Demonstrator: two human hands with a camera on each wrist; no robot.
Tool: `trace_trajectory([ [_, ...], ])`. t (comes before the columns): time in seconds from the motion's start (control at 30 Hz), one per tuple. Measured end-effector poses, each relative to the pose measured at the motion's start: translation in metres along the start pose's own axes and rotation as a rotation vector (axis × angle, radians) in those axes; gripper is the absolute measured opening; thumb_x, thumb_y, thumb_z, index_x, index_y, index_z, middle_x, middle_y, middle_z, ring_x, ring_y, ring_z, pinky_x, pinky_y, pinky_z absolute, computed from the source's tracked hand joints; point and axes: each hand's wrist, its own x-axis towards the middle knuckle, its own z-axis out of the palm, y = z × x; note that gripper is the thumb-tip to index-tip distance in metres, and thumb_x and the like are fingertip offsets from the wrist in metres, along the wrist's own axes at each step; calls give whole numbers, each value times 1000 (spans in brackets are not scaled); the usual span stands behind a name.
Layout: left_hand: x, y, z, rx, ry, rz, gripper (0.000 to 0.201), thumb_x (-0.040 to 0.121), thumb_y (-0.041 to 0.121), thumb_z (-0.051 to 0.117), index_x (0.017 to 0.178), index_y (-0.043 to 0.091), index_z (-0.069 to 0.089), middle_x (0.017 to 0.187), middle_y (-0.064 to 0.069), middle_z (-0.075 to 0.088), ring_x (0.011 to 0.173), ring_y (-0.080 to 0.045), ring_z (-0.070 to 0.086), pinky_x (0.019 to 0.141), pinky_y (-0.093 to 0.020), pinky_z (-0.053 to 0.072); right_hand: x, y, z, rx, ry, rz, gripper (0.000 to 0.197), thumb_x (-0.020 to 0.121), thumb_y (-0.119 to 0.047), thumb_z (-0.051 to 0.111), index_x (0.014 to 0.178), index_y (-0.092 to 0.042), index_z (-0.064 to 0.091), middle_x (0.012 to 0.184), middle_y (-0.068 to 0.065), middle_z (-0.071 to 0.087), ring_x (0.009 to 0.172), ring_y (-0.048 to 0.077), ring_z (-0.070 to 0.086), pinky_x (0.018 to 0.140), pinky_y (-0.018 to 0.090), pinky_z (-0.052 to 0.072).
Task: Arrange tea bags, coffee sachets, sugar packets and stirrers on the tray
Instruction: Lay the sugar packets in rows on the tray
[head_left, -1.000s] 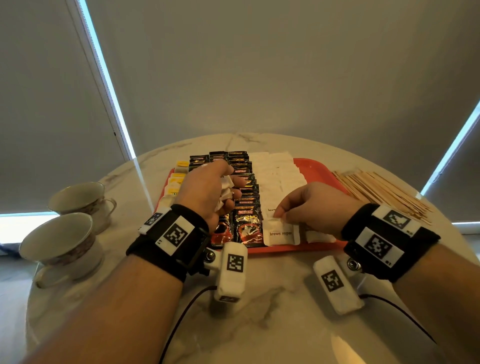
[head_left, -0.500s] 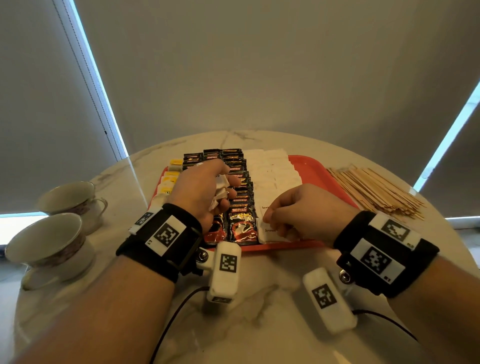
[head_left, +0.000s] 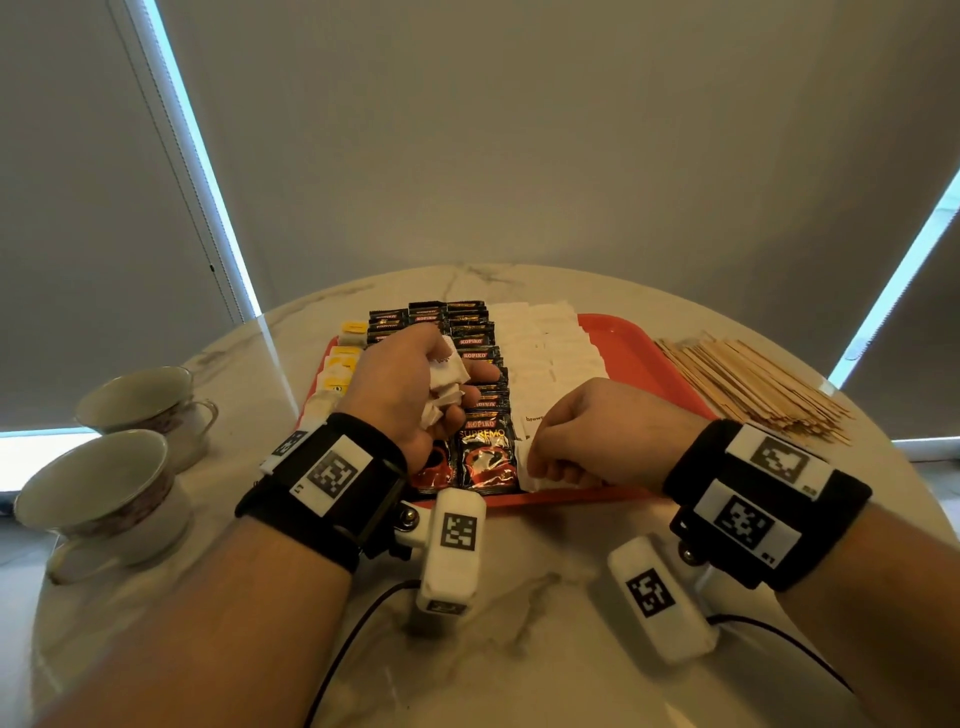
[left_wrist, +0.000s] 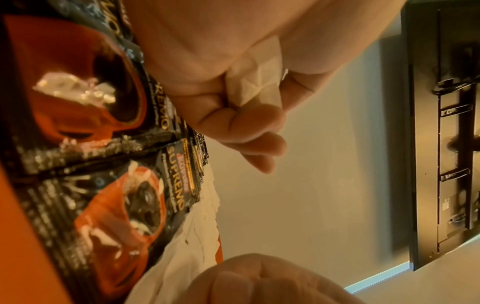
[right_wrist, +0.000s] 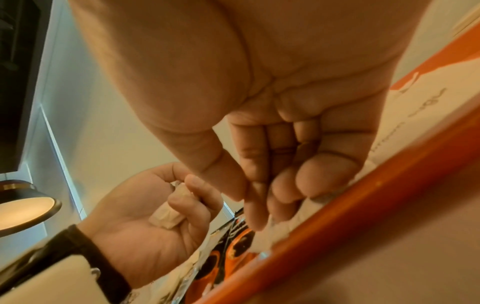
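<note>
A red tray (head_left: 639, 338) holds yellow tea bags (head_left: 345, 358) at the left, black coffee sachets (head_left: 485, 457) in the middle and rows of white sugar packets (head_left: 550, 353) to their right. My left hand (head_left: 457, 395) hovers over the coffee sachets and grips a crumpled bunch of sugar packets (head_left: 447, 371) (left_wrist: 255, 82) (right_wrist: 166, 216). My right hand (head_left: 553, 470) (right_wrist: 259, 205) is at the tray's near rim (right_wrist: 363, 185), its curled fingers and thumb pinching one sugar packet (head_left: 527, 467) (right_wrist: 283, 232) right beside the nearest coffee sachet. Most of that packet is hidden under the hand.
A loose pile of wooden stirrers (head_left: 753, 389) lies on the round marble table (head_left: 519, 649) right of the tray. Two teacups (head_left: 104, 493) (head_left: 150, 400) stand at the left edge. The tray's far right part is bare red.
My right hand has slid its sugar packet left along the tray's near edge, up against the coffee sachets, and now covers its label. My left hand keeps its bunch of packets in place.
</note>
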Motion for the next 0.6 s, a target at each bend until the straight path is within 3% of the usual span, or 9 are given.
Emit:
trace_trajectory([
  [0.1, 0, -1, 0, 28, -2, -5, 21, 97, 11, 43, 112, 5, 56, 84, -16, 78, 52, -17, 58, 40, -22, 40, 2, -1, -1, -18, -17, 2, 20, 87, -26, 65, 77, -21, 82, 70, -4, 75, 65, 10, 66, 84, 40, 61],
  [0.2, 1, -2, 1, 33, -13, -18, 25, 98, 11, 44, 118, 4, 58, 84, -15, 78, 51, -16, 59, 40, -22, 41, 4, 1, -2, 3, -31, 5, 23, 90, -25, 64, 77, -18, 82, 70, -1, 75, 63, 11, 65, 73, 34, 60],
  [0.3, 2, -4, 2, 56, -3, -29, 21, 101, 13, 51, 118, 5, 61, 85, -14, 78, 50, -14, 60, 39, -21, 41, 5, 4, -3, 65, -36, -2, 20, 90, -25, 66, 79, -18, 82, 77, 4, 77, 63, 13, 64, 67, 31, 56],
  [0.4, 3, -7, 3, 111, 11, -3, 14, 100, 18, 67, 113, 12, 66, 85, -10, 74, 50, -11, 62, 38, -19, 41, 8, 6, -9, 303, 59, -62, 12, 91, -25, 72, 89, -16, 80, 84, 9, 75, 67, 15, 63, 68, 33, 56],
  [0.5, 3, -10, 4, 158, -29, 41, 15, 98, 25, 73, 109, 16, 71, 82, -3, 74, 54, -8, 62, 40, -18, 42, 14, 2, -14, 519, 98, -115, 19, 84, -32, 81, 96, -17, 76, 93, 7, 75, 73, 14, 66, 71, 31, 58],
  [0.6, 2, -12, 4, 169, -91, 72, 16, 98, 30, 72, 107, 17, 75, 79, -1, 74, 55, -6, 60, 41, -17, 44, 20, -4, -11, 621, 61, -143, 15, 84, -21, 81, 91, -11, 72, 85, 6, 74, 68, 13, 65, 71, 32, 57],
])
